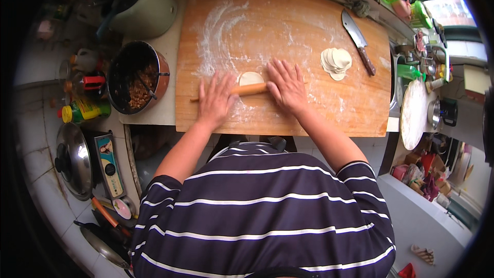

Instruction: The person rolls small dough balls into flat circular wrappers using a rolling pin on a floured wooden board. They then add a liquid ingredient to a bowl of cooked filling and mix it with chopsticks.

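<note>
A thin wooden rolling pin (251,89) lies across the floured wooden board (262,38), held under both palms. My left hand (217,98) is over its left part, slightly blurred, with the tapered tip showing beyond. On the pin's right part rests my right hand (286,87), fingers stretched forward and thumb along the wood. Between the hands a round dough wrapper (251,78) lies flat, its near edge hidden by the pin. Farther right on the board sits an overlapping pile of rolled dough wrappers (336,63).
A cleaver (357,38) with a wooden handle lies at the board's right side. Left of the board stands a pot of minced filling (142,88) with utensils in it, and behind it a large pale pot (154,11). A flour-dusted round tray (414,114) leans at right.
</note>
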`<state>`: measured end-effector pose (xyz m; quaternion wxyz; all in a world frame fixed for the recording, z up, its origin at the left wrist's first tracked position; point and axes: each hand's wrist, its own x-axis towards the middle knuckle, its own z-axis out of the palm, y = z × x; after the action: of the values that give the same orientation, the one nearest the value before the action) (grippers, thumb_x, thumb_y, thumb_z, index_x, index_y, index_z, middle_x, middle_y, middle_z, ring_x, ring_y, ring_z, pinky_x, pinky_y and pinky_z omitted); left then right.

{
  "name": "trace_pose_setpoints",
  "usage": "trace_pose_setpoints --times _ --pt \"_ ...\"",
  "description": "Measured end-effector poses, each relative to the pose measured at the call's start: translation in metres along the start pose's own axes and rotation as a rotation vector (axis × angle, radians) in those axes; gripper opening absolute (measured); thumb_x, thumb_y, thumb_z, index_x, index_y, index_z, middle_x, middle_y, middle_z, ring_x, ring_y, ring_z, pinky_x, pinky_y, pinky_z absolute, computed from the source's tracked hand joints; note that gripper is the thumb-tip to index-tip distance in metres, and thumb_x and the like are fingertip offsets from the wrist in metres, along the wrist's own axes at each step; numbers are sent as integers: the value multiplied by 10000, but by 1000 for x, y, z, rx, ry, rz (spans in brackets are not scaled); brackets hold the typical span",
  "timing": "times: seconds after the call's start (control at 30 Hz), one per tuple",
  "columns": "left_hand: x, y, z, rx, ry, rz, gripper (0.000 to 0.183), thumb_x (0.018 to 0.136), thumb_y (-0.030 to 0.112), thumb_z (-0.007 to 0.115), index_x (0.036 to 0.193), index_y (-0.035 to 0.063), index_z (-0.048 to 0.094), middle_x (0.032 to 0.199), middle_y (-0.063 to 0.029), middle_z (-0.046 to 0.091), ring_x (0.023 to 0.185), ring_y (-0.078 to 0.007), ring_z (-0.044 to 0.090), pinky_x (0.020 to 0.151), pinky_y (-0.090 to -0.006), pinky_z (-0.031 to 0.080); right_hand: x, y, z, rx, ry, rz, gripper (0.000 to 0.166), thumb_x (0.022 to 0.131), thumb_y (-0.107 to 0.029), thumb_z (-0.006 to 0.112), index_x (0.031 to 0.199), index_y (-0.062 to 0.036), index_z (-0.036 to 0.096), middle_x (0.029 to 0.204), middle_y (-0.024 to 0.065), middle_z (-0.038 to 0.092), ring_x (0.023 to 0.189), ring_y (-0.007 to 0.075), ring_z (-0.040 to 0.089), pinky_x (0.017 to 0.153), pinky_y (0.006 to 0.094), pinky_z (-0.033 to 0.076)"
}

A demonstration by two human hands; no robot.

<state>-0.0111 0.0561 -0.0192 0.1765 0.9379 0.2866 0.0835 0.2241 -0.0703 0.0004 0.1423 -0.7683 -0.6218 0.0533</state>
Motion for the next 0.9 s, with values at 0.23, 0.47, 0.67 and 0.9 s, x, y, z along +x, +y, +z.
trace_pose_setpoints --times 0.23,0.47,0.67,0.9 --pt "-23 11 -9 -15 35 78 516 929 289 588 1425 204 474 1418 -32 481 1341 -260 407 1135 -518 235 -39 -14 1 103 -77 42 557 984 -391 470 1470 -125 416 1516 128 403 1423 324 323 1170 536 166" --pt "-35 7 -25 -205 139 157 378 817 98 670 1182 196 674 1071 -23 606 1016 -242 573 901 -390 437 22 -27 4 336 -22 -13 259 837 -206 691 1069 -108 632 1049 114 622 974 333 597 829 430 488" --pt "-54 7 -27 -222 146 129 348 825 112 664 1159 207 683 1057 -16 613 1000 -239 578 865 -380 447 10 -21 1 448 -29 214 180 825 -180 698 925 -70 597 925 128 609 887 342 601 756 435 495" --pt "-60 15 -23 -256 133 83 353 833 124 660 1174 213 676 1062 -15 610 1008 -242 578 877 -385 450 24 -40 3 464 -35 177 142 838 -177 679 885 -66 603 926 138 606 868 355 599 748 452 492"
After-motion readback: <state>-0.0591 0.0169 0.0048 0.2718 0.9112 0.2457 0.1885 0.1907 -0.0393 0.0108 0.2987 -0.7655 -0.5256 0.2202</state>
